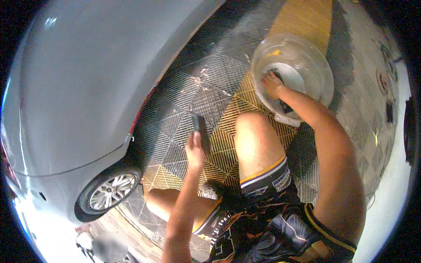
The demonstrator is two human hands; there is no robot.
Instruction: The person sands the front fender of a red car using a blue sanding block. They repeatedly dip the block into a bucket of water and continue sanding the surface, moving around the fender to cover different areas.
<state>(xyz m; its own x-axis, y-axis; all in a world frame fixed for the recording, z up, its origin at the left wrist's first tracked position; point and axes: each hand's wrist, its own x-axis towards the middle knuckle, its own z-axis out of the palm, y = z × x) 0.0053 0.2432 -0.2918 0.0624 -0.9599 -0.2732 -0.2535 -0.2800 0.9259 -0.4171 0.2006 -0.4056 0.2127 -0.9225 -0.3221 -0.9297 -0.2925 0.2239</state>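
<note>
My left hand [194,151] is closed on a dark, narrow brush [198,123], held over the floor between the car and my bent knee. Its right side looks like a band of dark bristles, though this is blurred. To the right, my right hand [273,85] reaches inside a large translucent bucket [322,83]. Its fingers are bent over something dark that they mostly hide. Whitish liquid [289,75] lies in the bucket, and a dark piece [285,106] shows below my wrist. A small yellow thing [275,53] is at the bucket's far wall.
A grey car body [87,87] fills the left side, with its wheel [113,192] at the lower left. Black and yellow grid tiles [215,103] cover the floor. Hose-like coils [383,83] lie at the far right. A person [110,247] is at the lower left edge.
</note>
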